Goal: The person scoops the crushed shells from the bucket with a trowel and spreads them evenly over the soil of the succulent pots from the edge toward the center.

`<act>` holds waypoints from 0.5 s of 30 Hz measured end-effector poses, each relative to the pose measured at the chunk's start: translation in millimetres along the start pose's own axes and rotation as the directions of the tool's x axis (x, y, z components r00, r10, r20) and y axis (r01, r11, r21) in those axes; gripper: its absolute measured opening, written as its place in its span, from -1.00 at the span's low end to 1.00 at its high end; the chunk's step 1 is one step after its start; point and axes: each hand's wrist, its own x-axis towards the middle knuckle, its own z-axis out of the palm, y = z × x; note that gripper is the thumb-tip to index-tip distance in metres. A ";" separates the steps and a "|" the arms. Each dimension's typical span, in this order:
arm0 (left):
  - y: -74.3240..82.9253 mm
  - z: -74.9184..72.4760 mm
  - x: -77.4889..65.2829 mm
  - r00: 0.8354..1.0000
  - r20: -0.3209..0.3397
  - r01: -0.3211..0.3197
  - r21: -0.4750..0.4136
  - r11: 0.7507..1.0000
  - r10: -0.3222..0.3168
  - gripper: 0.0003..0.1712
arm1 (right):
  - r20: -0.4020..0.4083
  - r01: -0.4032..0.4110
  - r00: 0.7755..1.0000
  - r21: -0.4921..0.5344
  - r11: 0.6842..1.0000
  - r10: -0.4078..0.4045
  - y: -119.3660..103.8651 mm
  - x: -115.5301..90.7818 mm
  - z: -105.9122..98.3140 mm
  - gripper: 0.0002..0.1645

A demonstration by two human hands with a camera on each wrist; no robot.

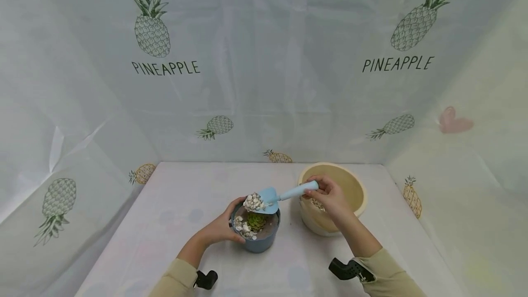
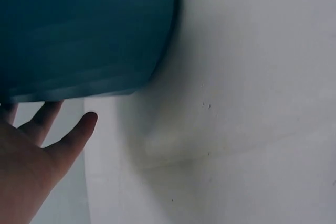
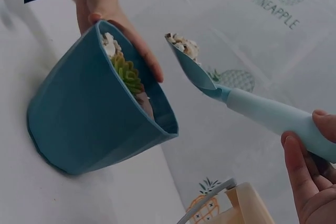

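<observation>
"Where's the blue pot (image 1: 260,244)?"

"Upright on the worktop (image 1: 222,180), with a green succulent (image 1: 257,222) inside and white stones (image 1: 243,228) along the pot's left side; the rest of its soil (image 1: 269,227) looks bare."

"And the scoop (image 1: 287,195)?"

"Above the pot's far side, loaded with more stones. The right grip (image 1: 331,200) is wrapped round the handle's end; the left grip (image 1: 222,229) clasps the pot's side. I'd keep that clasp steady, bring the blade low over bare soil and tip gradually, or stones could land among the leaves."

"Is the blade resting on the rim?"

"The head view can't settle that. The right wrist view catches it edge-on, clear of the rim, stones heaped towards the tip. There, though, the pot's wall hides most of the soil. Only the head view looks into the cream bucket (image 1: 310,219), right of the pot, with grains (image 1: 317,204) inside."
</observation>
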 end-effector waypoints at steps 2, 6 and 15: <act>1.6 3.8 -0.6 1.000 -0.021 0.007 -0.008 1.000 -0.008 0.38 | 0.006 0.000 1.000 -0.006 1.000 0.000 -1.0 0.4 1.2 -0.52; 5.3 12.9 -2.1 0.997 -0.069 0.017 -0.022 1.000 -0.018 0.39 | 0.017 0.009 1.000 -0.017 1.000 -0.009 -1.4 0.7 3.5 -0.57; 15.1 36.2 -5.2 0.978 -0.194 0.066 -0.081 0.995 -0.081 0.39 | 0.029 -0.005 1.000 -0.058 0.998 0.006 -2.0 0.4 6.6 -0.62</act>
